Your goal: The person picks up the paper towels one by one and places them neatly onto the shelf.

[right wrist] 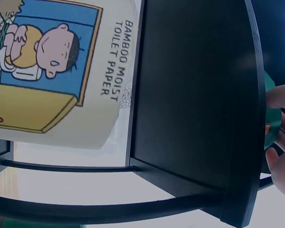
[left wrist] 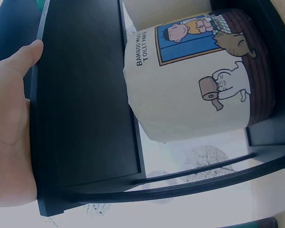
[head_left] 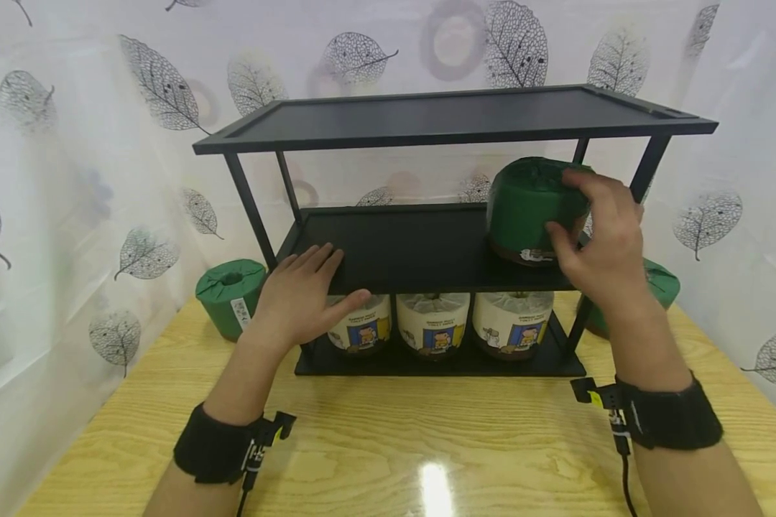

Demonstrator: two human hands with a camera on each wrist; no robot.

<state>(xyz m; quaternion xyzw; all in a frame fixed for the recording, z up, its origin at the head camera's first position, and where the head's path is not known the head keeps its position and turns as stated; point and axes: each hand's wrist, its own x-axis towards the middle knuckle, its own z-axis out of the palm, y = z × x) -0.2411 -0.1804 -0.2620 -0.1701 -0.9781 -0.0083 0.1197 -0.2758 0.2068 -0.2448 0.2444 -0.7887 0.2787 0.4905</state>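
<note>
A green-wrapped toilet paper roll (head_left: 524, 208) is at the right end of the middle shelf (head_left: 394, 248) of a black rack. My right hand (head_left: 604, 240) grips its right side, thumb at the front and fingers over the top edge. In the right wrist view the shelf hides most of that roll (right wrist: 272, 114) and part of the hand (right wrist: 284, 137). My left hand (head_left: 300, 294) rests on the left front edge of the same shelf, its fingers straight and thumb spread. Cream printed toilet paper rolls (head_left: 433, 330) stand in a row on the bottom shelf.
The rack's top shelf (head_left: 440, 115) overhangs the green roll, and thin posts (head_left: 251, 205) stand at its corners. Another green roll (head_left: 231, 294) sits on the wooden table (head_left: 362, 445) left of the rack. One more (head_left: 661, 284) is partly hidden behind my right forearm.
</note>
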